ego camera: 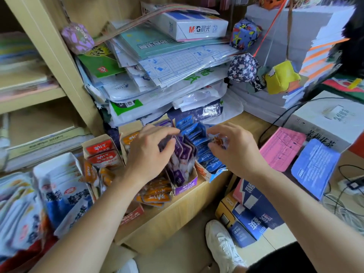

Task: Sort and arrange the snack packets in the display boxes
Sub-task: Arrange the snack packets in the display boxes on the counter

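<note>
Several open display boxes stand side by side on a low wooden counter [177, 209]. A purple box [186, 187] holds upright purple snack packets [182, 152]. My left hand [149, 152] reaches into it, fingers curled round a bunch of those packets. To its right a blue box [213, 174] is filled with blue packets [199, 141]. My right hand [234, 148] hovers over the blue row and pinches a small packet [219, 141] between thumb and fingers. Orange packets [157, 196] lie in front, red packets [103, 154] in a box to the left.
A tall, leaning pile of plastic-wrapped stationery [167, 71] rises right behind the boxes. Larger blue-and-white snack bags [65, 194] crowd the left. Pink [281, 148] and blue [315, 168] pads lie at right, beside cables. Cartons [250, 209] and my white shoe [222, 245] are on the floor.
</note>
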Demonstrator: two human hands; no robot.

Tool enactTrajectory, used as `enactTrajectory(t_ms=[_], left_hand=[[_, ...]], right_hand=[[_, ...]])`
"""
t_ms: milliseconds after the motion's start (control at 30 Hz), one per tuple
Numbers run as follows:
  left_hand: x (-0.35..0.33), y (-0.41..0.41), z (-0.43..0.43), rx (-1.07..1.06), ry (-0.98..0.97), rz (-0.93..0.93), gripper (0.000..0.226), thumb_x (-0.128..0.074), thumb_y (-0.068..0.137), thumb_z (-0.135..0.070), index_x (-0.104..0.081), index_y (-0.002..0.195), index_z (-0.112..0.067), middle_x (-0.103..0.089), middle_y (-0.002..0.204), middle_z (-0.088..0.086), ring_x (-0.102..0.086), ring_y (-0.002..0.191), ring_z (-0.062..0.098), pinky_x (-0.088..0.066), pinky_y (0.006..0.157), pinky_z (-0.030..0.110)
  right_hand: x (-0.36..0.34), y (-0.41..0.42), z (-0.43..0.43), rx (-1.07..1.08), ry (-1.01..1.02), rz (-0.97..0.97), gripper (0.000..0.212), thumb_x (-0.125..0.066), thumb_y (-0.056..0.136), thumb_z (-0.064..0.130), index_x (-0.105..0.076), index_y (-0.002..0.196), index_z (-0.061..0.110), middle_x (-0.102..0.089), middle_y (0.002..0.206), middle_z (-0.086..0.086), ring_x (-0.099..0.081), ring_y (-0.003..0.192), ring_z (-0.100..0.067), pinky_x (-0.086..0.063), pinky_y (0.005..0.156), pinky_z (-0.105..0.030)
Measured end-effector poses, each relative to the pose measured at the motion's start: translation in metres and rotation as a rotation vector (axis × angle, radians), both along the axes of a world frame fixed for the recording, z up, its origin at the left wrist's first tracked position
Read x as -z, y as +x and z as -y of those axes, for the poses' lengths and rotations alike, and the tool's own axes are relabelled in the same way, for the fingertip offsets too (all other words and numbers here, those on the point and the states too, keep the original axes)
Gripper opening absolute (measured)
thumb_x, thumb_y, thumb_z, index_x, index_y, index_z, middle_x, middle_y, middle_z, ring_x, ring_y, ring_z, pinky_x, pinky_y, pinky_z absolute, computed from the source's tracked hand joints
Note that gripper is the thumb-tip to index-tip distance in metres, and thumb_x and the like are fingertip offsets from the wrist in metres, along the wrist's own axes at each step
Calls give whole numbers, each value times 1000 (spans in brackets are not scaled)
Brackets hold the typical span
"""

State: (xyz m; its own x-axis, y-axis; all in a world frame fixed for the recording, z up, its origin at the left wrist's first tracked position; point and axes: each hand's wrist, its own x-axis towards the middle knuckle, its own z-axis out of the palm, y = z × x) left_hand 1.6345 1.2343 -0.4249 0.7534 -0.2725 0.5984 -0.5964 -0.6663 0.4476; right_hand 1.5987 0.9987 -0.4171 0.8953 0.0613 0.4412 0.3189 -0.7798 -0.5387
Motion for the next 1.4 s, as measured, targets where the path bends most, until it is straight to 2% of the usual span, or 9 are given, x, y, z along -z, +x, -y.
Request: enactTrajectory(t_ms=[300,400,500,567,700,833,933,1100,1400], left_hand=[[-2,-28,-112,-18,154,-313,22,-75,86,-22,-71,99,-40,-70,87,-21,-66,87,1,-57,80,40],[-1,-37,-135,-19,411,-396,27,-72,79,-46,-64,105,-48,-63,108,-30,-53,107,3,-43,101,46],[5,-48,-149,37,731,-537,68,-54,66,-77,-54,130,-52,-45,130,-33,-30,132,3,-15,113,35],[9,-53,-151,37,839,-538,78,-57,64,-82,-54,134,-48,-44,138,-30,-25,135,4,-9,113,34],[13,-53,-149,66,827,-496,49,-64,72,-78,-69,109,-47,-53,135,-27,-35,128,5,-12,112,38],[16,-49,-157,109,713,-497,20,-69,82,-63,-74,95,-49,-61,120,-31,-40,123,0,-12,110,33],[14,-48,-157,83,615,-375,8,-70,89,-46,-76,93,-43,-69,98,-30,-56,103,-1,-30,106,35],[4,-49,-155,-140,210,-141,6,-70,93,-23,-77,93,-23,-67,78,-16,-60,68,6,-51,63,29],[-19,-56,-146,-219,-544,-226,8,-66,96,-15,-69,89,-15,-72,75,2,-70,67,14,-56,65,22]], right_hand=[[9,-36,-85,-503,-186,-73,33,-75,86,36,-71,115,21,-67,101,3,-58,92,-16,-49,80,-32],[26,-39,-105,-601,-368,-125,62,-76,80,50,-57,135,28,-59,123,3,-53,106,-22,-48,89,-38],[40,-37,-119,-601,-561,-119,75,-76,80,50,-43,146,37,-43,144,2,-42,121,-23,-44,97,-40],[47,-34,-126,-601,-587,-105,65,-72,85,46,-46,144,37,-40,147,3,-40,121,-24,-44,97,-43],[53,-27,-134,-589,-497,-87,35,-61,93,42,-63,127,31,-53,129,4,-43,103,-22,-50,85,-44],[55,-25,-138,-564,-509,-95,34,-65,92,44,-65,122,30,-53,124,5,-43,103,-20,-50,82,-43],[54,-24,-138,-574,-478,-100,34,-67,90,47,-66,121,32,-53,123,7,-41,104,-16,-49,84,-38],[52,-20,-136,-561,-379,-184,42,-66,86,57,-67,121,33,-56,122,13,-42,105,-14,-45,89,-31],[25,-17,-144,-359,351,-357,59,-81,82,38,-52,131,26,-61,123,14,-60,109,-3,-54,87,-24]])
